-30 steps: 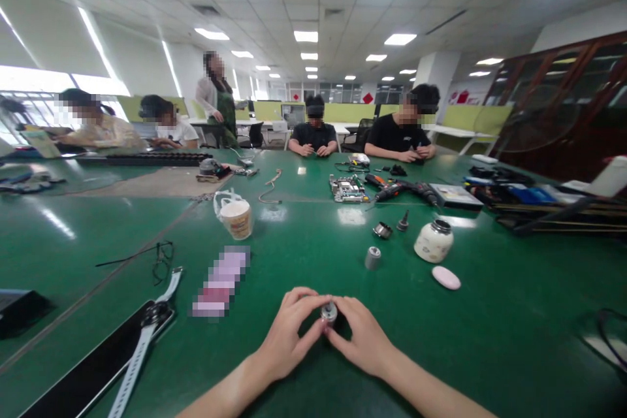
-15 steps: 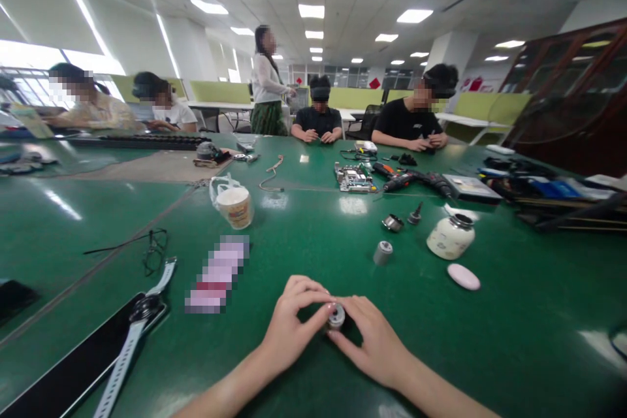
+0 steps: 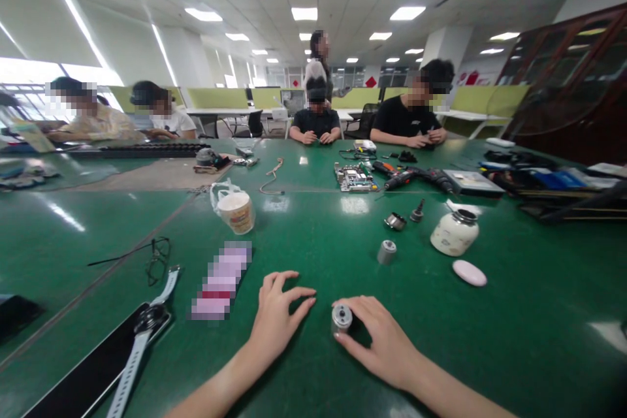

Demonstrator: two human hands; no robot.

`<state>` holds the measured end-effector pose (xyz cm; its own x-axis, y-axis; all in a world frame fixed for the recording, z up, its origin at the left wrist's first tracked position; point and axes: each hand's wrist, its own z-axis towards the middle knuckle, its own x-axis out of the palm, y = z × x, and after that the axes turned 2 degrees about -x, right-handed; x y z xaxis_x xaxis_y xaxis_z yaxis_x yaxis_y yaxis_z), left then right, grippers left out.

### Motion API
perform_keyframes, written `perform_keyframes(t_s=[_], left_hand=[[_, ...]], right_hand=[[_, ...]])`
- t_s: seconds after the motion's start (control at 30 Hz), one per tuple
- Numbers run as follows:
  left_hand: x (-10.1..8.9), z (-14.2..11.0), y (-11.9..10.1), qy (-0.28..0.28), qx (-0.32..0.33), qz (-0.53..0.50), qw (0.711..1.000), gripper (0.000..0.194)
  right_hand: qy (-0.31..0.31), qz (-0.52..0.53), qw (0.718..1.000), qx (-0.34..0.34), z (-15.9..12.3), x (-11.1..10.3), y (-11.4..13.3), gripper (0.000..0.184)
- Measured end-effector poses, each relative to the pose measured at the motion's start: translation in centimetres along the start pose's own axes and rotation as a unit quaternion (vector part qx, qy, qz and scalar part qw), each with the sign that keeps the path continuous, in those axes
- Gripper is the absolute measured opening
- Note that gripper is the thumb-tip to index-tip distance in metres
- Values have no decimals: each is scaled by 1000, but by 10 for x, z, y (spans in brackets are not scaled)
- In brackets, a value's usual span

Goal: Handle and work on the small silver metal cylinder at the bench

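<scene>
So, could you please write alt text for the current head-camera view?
A right hand holds a small metal cylinder at a green table; the left hand is open, apart from it. Beyond are a second cylinder, a cream jar and seated people.

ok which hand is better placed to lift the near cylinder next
Likely the right hand: its thumb and fingers curl around the near cylinder, while the left hand is open and apart from it.

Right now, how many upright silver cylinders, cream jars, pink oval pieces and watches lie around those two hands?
Upright silver cylinders: 2, one between thumb and fingers of the right hand
Cream jar: 1
Pink oval piece: 1
Watch: 1
Total: 5
</scene>
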<state>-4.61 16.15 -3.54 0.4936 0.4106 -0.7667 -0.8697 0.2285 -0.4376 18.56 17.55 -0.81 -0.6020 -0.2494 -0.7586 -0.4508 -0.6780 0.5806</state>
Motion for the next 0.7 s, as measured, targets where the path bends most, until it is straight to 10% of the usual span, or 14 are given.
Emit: perform_keyframes(t_s=[0.7], left_hand=[[10,-11,-55,11,30,-308,951,15]], right_hand=[[-56,-59,995,-63,1,16,-9,22]])
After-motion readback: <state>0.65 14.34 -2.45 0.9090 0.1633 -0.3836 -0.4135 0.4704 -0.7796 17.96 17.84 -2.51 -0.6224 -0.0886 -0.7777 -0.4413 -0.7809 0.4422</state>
